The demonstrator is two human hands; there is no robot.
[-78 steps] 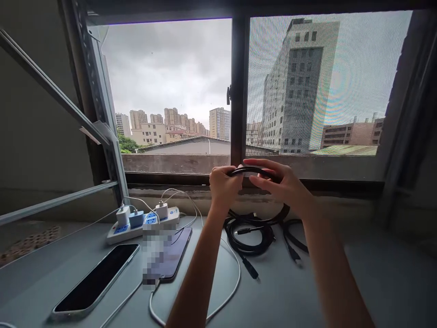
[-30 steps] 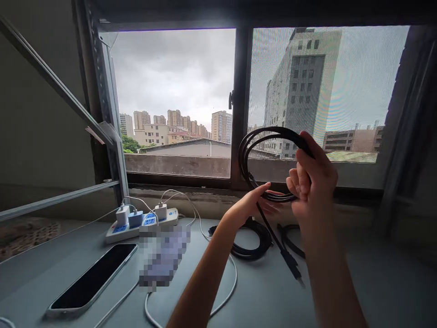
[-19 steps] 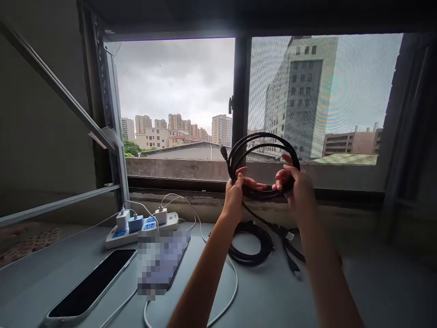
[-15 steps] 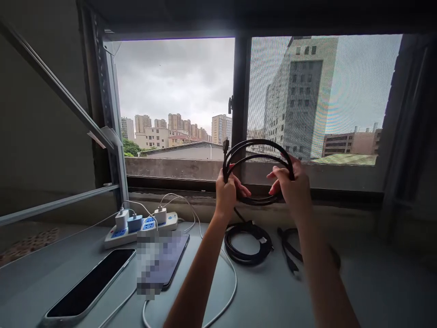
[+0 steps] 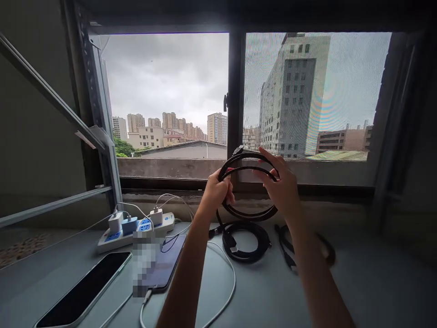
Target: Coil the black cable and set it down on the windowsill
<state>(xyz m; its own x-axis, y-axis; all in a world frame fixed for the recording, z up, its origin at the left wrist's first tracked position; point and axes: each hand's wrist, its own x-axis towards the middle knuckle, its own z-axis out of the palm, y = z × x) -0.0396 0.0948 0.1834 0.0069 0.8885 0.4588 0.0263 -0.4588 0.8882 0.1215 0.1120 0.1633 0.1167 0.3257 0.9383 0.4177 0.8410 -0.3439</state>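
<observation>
Nearest the camera, a dark-screened phone (image 5: 85, 291) lies at lower left of the worktop (image 5: 266, 296). Beside it lies a second phone (image 5: 170, 262), partly pixelated. A white cable (image 5: 233, 291) loops at lower centre; the left forearm crosses in front of it. A held coil (image 5: 235, 159) of black cable is at frame centre, raised above the worktop. The left hand (image 5: 216, 189) has its grip closed on the coil's left side; the right hand (image 5: 283, 182) curves about the upper right, firmness undetermined. The coil stands ring-like, open face toward the camera, one connector at its top left; no clear long axis. Beneath lies a second coil (image 5: 262, 246); at right, the forearm partly hides another black cable (image 5: 287, 257). Beyond: a power strip (image 5: 119, 243) at left, then a window (image 5: 235, 100).
</observation>
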